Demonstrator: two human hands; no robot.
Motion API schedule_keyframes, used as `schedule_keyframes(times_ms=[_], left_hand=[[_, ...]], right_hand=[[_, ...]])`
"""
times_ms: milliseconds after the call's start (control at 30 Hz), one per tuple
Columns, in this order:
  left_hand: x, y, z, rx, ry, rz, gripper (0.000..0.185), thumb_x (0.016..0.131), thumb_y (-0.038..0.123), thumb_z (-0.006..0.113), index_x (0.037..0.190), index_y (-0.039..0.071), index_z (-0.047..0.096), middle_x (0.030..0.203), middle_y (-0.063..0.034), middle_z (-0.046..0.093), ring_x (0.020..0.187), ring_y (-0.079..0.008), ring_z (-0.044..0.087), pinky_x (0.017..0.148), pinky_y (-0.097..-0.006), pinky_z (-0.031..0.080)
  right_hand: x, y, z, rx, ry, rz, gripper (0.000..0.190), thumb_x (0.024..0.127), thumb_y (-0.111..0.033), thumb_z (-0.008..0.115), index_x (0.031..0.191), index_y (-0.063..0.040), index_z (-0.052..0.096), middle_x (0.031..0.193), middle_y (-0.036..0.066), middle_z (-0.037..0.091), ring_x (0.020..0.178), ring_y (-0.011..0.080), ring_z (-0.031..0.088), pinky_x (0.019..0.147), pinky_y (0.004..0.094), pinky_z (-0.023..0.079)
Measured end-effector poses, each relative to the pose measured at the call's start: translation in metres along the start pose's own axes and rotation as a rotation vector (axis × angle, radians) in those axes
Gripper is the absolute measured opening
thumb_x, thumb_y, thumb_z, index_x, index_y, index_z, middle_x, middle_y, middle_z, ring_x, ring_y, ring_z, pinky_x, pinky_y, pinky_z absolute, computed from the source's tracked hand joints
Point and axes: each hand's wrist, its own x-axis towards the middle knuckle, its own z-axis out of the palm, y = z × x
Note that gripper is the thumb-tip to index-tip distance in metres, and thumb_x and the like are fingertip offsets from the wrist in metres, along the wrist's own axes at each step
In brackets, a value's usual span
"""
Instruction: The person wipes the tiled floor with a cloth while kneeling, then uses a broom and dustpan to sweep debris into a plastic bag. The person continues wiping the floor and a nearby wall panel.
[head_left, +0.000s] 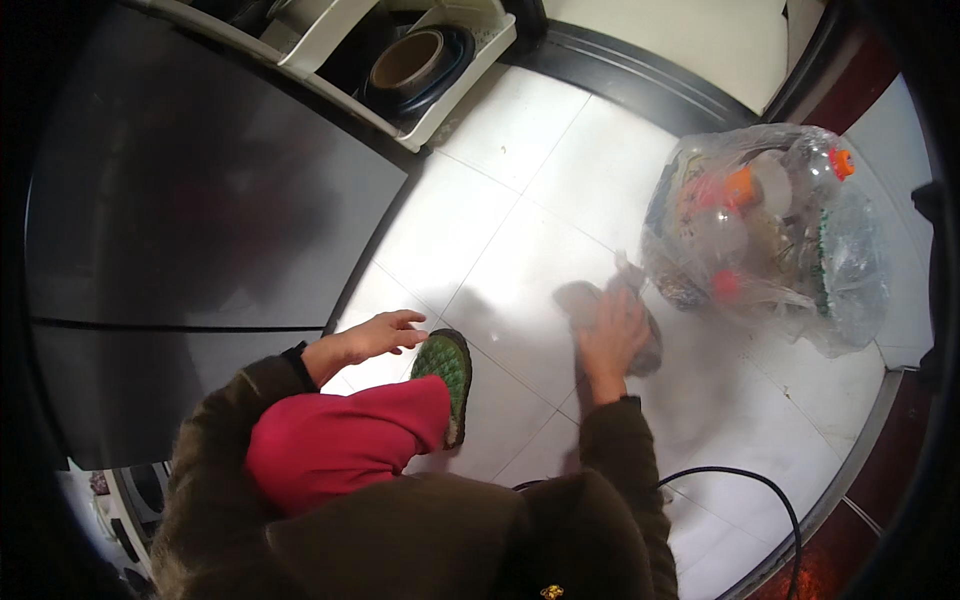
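Observation:
A grey-brown cloth (645, 352) lies on the white tiled floor (540, 247) with my right hand (615, 330) on top of it, fingers spread. Whether the fingers grip the cloth or only press on it cannot be told. My left hand (382, 335) holds nothing, its fingers apart, beside the toe of a green quilted slipper (442, 360) on my foot. To the right of the cloth stands a clear plastic bag (757, 232) with plastic bottles inside, some with orange or red caps.
A dark, glossy cabinet or appliance (217, 180) fills the left side. A white storage rack (457, 90) at the top holds a roll with a cardboard core (407, 60). A black cable (750, 474) curves over the floor at lower right. A dark threshold (637, 71) crosses the top.

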Motion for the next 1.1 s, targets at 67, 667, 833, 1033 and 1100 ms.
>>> schedule_keyframes(times_ms=[67, 667, 833, 1033, 1100], left_hand=[[0.015, 0.017, 0.006, 0.106, -0.049, 0.054, 0.069, 0.096, 0.040, 0.060, 0.148, 0.002, 0.034, 0.133, -0.0184, 0.054, 0.118, -0.0268, 0.055, 0.100, -0.0383, 0.045], [0.130, 0.032, 0.030, 0.567, 0.636, 0.241, 0.100, 0.083, 0.057, 0.066, 0.155, 0.013, 0.012, 0.155, -0.0334, 0.001, 0.141, -0.0557, 0.002, 0.106, -0.0711, 0.017], [0.142, -0.039, 0.011, 0.743, 0.749, 0.129, 0.098, 0.082, 0.059, 0.067, 0.156, 0.017, 0.018, 0.158, -0.0305, -0.005, 0.145, -0.0521, -0.004, 0.101, -0.0781, 0.011], [0.177, -0.039, -0.033, 0.856, 0.945, 0.441, 0.099, 0.071, 0.041, 0.081, 0.151, 0.012, 0.031, 0.152, -0.0357, 0.018, 0.141, -0.0532, 0.015, 0.111, -0.0632, 0.016], [0.209, -0.013, -0.032, 0.725, 1.046, 0.343, 0.096, 0.071, 0.047, 0.078, 0.150, 0.014, 0.035, 0.149, -0.0391, 0.020, 0.139, -0.0564, 0.017, 0.111, -0.0648, 0.015]], right_hand=[[-0.022, 0.028, 0.001, -0.034, 0.030, 0.095, 0.080, 0.074, -0.038, 0.076, 0.144, -0.019, 0.044, 0.158, 0.005, 0.026, 0.139, 0.0378, 0.027, 0.106, 0.0630, 0.026], [0.010, -0.024, -0.030, 0.550, 0.193, 0.198, 0.045, 0.089, -0.027, 0.065, 0.126, -0.002, 0.058, 0.133, 0.022, 0.054, 0.127, 0.0384, 0.047, 0.109, 0.0453, 0.034], [-0.004, 0.046, -0.006, -0.027, 0.013, 0.337, 0.057, 0.091, -0.034, 0.060, 0.138, -0.004, 0.047, 0.144, 0.023, 0.043, 0.137, 0.0361, 0.036, 0.109, 0.0562, 0.026], [-0.009, 0.050, 0.024, -0.373, 0.112, 0.403, 0.069, 0.096, -0.041, 0.047, 0.152, -0.006, 0.027, 0.157, 0.023, 0.021, 0.146, 0.0361, 0.019, 0.114, 0.0597, 0.016], [-0.010, 0.050, 0.026, -0.359, 0.160, 0.403, 0.069, 0.097, -0.045, 0.041, 0.152, -0.006, 0.027, 0.156, 0.024, 0.022, 0.145, 0.0376, 0.020, 0.113, 0.0599, 0.016]])
